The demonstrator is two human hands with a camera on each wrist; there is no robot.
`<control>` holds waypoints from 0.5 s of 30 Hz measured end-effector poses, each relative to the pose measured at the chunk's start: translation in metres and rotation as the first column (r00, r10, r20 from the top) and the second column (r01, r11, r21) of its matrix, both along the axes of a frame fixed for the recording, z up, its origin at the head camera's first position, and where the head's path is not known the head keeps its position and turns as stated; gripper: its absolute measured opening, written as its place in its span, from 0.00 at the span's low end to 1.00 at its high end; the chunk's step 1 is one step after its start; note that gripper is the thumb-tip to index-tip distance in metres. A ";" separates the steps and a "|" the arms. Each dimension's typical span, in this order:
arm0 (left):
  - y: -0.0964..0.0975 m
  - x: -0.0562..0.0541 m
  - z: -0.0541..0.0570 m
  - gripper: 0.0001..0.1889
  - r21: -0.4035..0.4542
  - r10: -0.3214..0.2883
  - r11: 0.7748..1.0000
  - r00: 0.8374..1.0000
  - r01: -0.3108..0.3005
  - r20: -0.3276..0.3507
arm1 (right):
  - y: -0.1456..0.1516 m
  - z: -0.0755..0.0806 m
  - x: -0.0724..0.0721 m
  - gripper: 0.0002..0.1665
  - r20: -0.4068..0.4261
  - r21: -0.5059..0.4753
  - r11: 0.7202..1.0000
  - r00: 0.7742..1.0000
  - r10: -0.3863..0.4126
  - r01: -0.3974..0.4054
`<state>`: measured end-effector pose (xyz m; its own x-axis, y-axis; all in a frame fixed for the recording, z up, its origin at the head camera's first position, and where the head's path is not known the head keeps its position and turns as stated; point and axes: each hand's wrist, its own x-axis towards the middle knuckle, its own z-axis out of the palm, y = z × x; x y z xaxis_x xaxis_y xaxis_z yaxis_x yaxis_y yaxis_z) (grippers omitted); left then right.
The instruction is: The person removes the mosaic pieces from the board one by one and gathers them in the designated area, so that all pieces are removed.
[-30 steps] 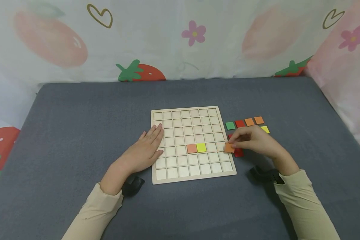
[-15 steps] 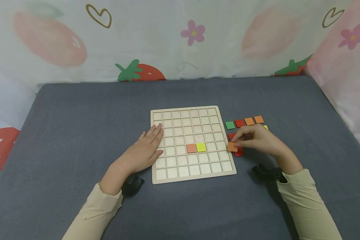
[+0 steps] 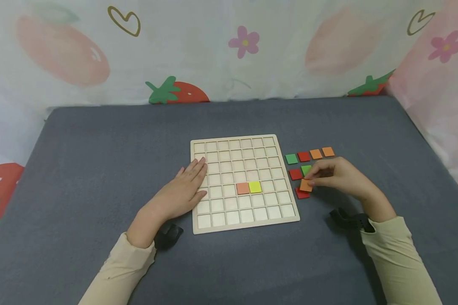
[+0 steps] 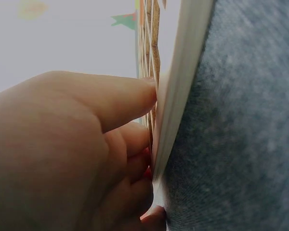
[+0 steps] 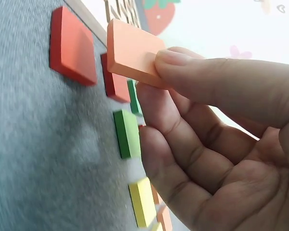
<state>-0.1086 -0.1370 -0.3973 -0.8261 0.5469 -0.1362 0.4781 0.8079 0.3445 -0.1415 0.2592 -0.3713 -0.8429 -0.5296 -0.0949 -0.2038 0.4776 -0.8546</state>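
Note:
A wooden grid board point(image 3: 240, 227) lies on the grey table, with an orange tile point(image 3: 242, 188) and a yellow tile point(image 3: 255, 187) side by side in its cells. My left hand point(image 3: 181, 190) rests flat on the board's left edge, fingers extended; the left wrist view shows the thumb point(image 4: 125, 98) against the rim. Between thumb and fingers my right hand point(image 3: 337, 178) pinches another orange tile point(image 5: 135, 53), raised right of the board. Below it, a red tile point(image 3: 301, 194) is partly covered in the head view.
Right of the board lie loose tiles: a green tile point(image 3: 291, 159), red tiles point(image 3: 303, 156), orange tiles point(image 3: 316, 154) and a light green tile point(image 3: 306, 170). A yellow tile point(image 5: 142, 202) shows in the right wrist view. A patterned curtain point(image 3: 275, 51) hangs behind the table.
My right hand has moved right with the orange tile, from the board's right edge to over the loose tiles. The light green tile has come into sight. My left hand has stayed put.

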 end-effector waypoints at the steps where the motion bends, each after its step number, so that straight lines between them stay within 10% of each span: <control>1: 0.000 0.000 0.001 0.34 0.002 0.002 1.000 1.000 -0.002 0.004 | 0.001 0.001 0.000 0.06 0.000 0.007 1.000 1.000 -0.002 0.002; 15: 0.001 -0.001 0.008 0.34 -0.001 -0.009 1.000 1.000 0.009 0.019 | 0.018 0.005 -0.006 0.04 0.062 0.130 0.991 0.998 0.011 -0.019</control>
